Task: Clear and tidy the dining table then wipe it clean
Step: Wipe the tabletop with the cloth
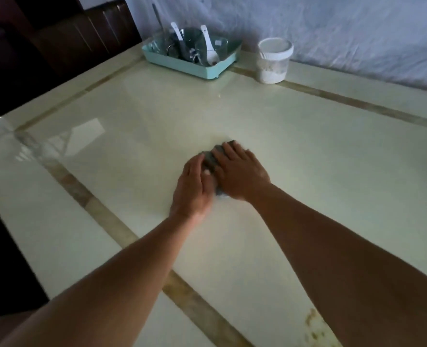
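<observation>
I am wiping now, with both hands working a small grey cloth [213, 160] in the middle of the cream tabletop [307, 151]. My left hand [195, 186] and right hand [240, 172] are lying side by side, nearly touching. The cloth is sitting under and between them, so only a dark strip is showing at the fingertips and in the gap. The right hand is pressing flat on it with straight fingers. The left fingers are bending a little over the cloth's near edge, though I cannot tell whether they are gripping or only pressing.

To do this step well, I am judging that even palm pressure matters most, keeping the cloth spread rather than bunched and overlapping the passes. The brownish stains [312, 329] near my right forearm, close to the tabletop's edge, are likely needing attention. So is the strip around the things beyond my hands.

Both arms are reaching forward, almost straight, converging at the cloth, wrists low.

Well beyond the fingertips a teal tray [182, 65] is holding glass cups and white spoons, and a lidded white jar [273, 61] is standing just right of it.
</observation>
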A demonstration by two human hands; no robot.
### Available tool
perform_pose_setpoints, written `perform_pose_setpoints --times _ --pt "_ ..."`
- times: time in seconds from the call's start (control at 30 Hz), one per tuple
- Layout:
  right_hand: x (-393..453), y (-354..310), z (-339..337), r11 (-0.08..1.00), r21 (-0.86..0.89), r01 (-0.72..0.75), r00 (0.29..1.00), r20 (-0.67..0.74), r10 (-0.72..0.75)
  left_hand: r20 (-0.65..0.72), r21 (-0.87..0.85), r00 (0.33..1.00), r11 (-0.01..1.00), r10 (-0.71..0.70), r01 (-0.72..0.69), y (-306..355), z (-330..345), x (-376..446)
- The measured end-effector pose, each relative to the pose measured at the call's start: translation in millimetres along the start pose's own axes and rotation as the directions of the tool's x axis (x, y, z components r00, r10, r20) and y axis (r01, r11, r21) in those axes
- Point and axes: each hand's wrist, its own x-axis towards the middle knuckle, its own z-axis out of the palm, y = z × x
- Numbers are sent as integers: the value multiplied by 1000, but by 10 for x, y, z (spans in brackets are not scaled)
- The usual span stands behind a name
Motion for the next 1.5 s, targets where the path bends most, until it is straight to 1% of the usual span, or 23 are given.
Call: perform_pose_setpoints --times 0.03,0.13,0.2,0.27,0.43,0.53,0.67,0.77,0.83,0.93,1.0,1.07,1.13,1.23,1.33,1.5 --pt "-149 -182 32 998 -10 61 998 25 -61 31 -2 999 1000 -8 8 0 -51 -38" --pt "-535 -423 147 992 41 121 992 40 -123 116 41 991 998 -60 56 32 -196 -76" --pt "-817 -552 191 987 76 143 989 31 -146 183 82 982 996 -54 39 34 -342 -238" --pt "-1065 -744 218 987 93 130 990 45 -135 219 90 975 996 -27 7 1 -468 -516" --pt "-1598 -1431 282 989 112 91 989 107 -103 141 68 985 994 -98 89 -147 -749 -1272" --pt "-1872 -1685 337 993 78 93 987 127 -102 124 73 985 991 -119 110 -223 -896 -1689" --pt "-2318 -1891 394 996 27 83 986 144 -86 134 60 987 995 -92 84 -217 -966 -2157" --pt "-2704 -1972 424 998 11 57 985 163 -58 135 46 991 999 -19 13 -159 -930 -2458" --pt "-2924 -1980 438 999 37 11 986 167 -17 144 41 989 998 30 -36 -106 -882 -2607" --pt "-3248 -1933 459 994 82 -70 985 164 55 194 13 977 995 90 -95 29 -799 -2790" --pt "-3406 -1853 455 990 101 -95 987 141 81 223 -27 963 988 153 -151 128 -726 -2868" --pt "-3496 -1756 456 988 115 -103 987 133 87 230 -67 956 982 185 -174 195 -654 -2912" --pt "-3514 -1637 447 985 115 -130 986 122 116 219 -75 960 984 173 -160 236 -594 -2898" --pt "-3345 -1428 400 965 129 -230 970 108 217 194 -63 973 992 124 -113 238 -544 -2767" --pt "-3062 -1178 335 946 137 -292 955 86 283 198 -30 977 996 84 -79 273 -492 -2589" --pt "-2516 -550 288 921 100 -375 927 51 372 138 -29 990 999 -12 16 290 -356 -2472"
